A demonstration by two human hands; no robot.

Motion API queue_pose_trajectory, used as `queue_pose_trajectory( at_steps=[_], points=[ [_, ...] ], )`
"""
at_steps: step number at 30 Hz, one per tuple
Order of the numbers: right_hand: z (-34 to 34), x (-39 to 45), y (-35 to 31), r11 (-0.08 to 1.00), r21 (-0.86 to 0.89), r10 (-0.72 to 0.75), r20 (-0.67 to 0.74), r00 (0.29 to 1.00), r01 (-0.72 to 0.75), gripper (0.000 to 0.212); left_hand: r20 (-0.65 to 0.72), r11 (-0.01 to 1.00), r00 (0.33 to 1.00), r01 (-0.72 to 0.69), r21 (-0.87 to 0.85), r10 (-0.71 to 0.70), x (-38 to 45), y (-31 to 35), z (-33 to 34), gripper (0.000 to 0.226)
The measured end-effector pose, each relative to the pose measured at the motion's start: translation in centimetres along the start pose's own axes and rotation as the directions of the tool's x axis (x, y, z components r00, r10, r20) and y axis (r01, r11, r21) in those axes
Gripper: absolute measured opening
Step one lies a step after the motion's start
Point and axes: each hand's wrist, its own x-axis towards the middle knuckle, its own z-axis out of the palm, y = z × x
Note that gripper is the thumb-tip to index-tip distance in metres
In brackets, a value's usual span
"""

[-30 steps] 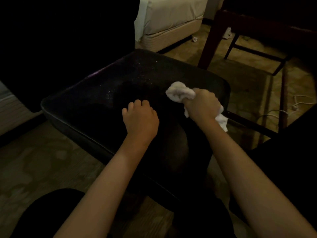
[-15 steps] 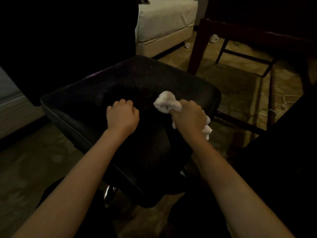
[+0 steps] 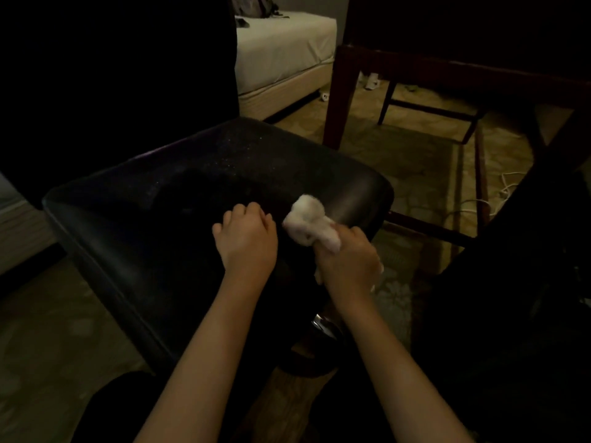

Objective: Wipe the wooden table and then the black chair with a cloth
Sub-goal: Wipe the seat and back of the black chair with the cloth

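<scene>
Our right hand [image 3: 348, 260] grips the cloth [image 3: 308, 225]; left hand [image 3: 246, 241], curled, steadies the chair [image 3: 134, 219], which might roll away.

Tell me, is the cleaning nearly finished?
Cannot tell if the wooden table got wiped; its top is out of view. In hand: the right hand grips the white cloth on the black chair seat while the left hand rests there. Left: pale specks toward the seat's far side.

Both my bare forearms reach forward. My left hand [image 3: 246, 239] lies knuckles up, fingers curled under; my right hand [image 3: 347, 262] is clenched.
</scene>
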Motion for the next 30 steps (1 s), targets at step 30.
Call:
queue_pose_trajectory(
  at_steps=[30],
  points=[
    [-1.0, -3.7, -1.0, 0.97, 0.196, 0.146, 0.014, 0.989, -0.146, 0.014, 0.039, 0.977, 0.978, -0.207, 0.056, 0.205, -0.4, 0.0, 0.4, 0.027]
  ],
)
